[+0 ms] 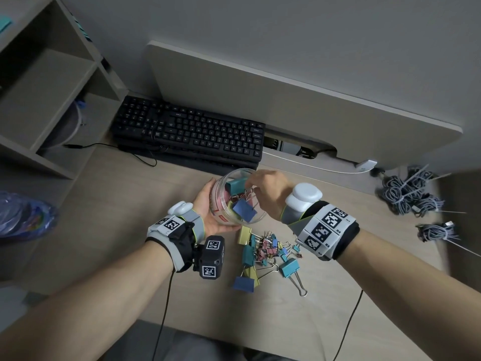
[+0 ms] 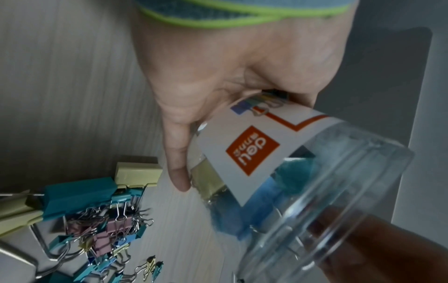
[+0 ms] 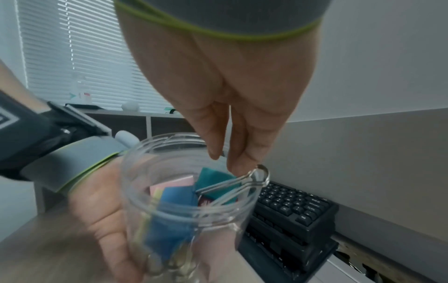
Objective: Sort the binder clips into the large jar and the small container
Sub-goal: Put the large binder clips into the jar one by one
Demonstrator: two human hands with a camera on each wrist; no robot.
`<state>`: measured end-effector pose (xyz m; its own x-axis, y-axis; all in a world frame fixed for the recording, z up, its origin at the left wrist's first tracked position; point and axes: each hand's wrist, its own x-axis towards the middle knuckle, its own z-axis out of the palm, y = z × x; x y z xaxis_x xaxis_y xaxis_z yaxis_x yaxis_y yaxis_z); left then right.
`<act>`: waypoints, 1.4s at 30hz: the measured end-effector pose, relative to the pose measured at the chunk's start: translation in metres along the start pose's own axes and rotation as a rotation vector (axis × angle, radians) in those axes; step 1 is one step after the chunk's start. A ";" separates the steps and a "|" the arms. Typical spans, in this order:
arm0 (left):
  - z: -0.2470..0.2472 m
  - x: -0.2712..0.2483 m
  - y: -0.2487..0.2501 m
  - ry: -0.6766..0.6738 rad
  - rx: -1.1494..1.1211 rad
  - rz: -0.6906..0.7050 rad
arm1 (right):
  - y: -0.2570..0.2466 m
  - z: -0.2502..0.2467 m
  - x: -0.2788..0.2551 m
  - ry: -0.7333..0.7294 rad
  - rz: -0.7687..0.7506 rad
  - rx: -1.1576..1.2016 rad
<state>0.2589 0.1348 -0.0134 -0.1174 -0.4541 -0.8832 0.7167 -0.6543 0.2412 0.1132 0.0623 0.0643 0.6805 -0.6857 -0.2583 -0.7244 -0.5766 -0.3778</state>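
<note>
At the far left a shelf unit [image 1: 46,82] stands beside the black keyboard [image 1: 190,131] on the desk [image 1: 109,209]. The left hand [image 1: 208,207] grasps the clear large jar [image 1: 235,199], tilted with its mouth toward the keyboard, large binder clips inside. Just near of it lies the loose pile of binder clips [image 1: 268,254]. The right hand [image 1: 268,188] is at the jar's mouth, its fingertips [image 3: 242,164] touching the wire handle of a teal clip [image 3: 215,181] inside; a firm pinch cannot be told. Bundled cables [image 1: 413,196] lie far right.
</note>
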 end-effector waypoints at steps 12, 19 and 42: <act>0.001 -0.002 -0.004 -0.023 -0.003 0.017 | -0.004 0.005 -0.003 -0.062 -0.034 -0.073; 0.004 -0.003 -0.008 -0.021 0.029 0.026 | -0.013 0.013 -0.001 -0.243 0.099 -0.278; 0.004 0.001 -0.005 -0.042 0.029 -0.016 | -0.004 0.007 -0.008 -0.238 -0.008 -0.079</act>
<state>0.2523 0.1356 -0.0139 -0.1583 -0.4680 -0.8694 0.6941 -0.6790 0.2392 0.1112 0.0733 0.0614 0.6860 -0.5624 -0.4617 -0.7191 -0.6210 -0.3119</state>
